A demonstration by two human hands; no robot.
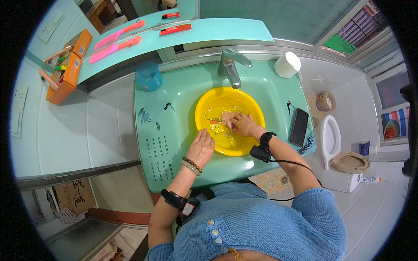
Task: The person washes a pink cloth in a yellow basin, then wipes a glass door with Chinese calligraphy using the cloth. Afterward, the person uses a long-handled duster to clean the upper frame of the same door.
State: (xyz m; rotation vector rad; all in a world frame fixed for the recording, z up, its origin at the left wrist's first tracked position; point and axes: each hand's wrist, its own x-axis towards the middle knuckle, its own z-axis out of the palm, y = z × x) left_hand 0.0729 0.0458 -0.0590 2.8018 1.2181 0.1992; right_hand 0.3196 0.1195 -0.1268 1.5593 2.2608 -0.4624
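Observation:
A round yellow basin (pixel 257 141) rests in the green washbasin (pixel 183 93), below the metal faucet (pixel 233 69). It holds rippling water, and a cartoon duck print (pixel 216 126) shows on its bottom. My right hand (pixel 244 125) reaches over the right side into the basin. Its fingers stretch down into the water, their tips blurred by ripples; I make out nothing held. My left hand (pixel 201 147) lies at the basin's lower left rim, fingers straight and close together, holding nothing. Whether it presses on the rim, I cannot tell.
A blue cup (pixel 148 76) stands at the back left, a white paper roll (pixel 287 65) at the back right. On the right ledge lies a black phone (pixel 299 127). Above, a glass shelf (pixel 226 32) carries pink combs (pixel 115 49). A black cable (pixel 289 162) runs from my right wrist.

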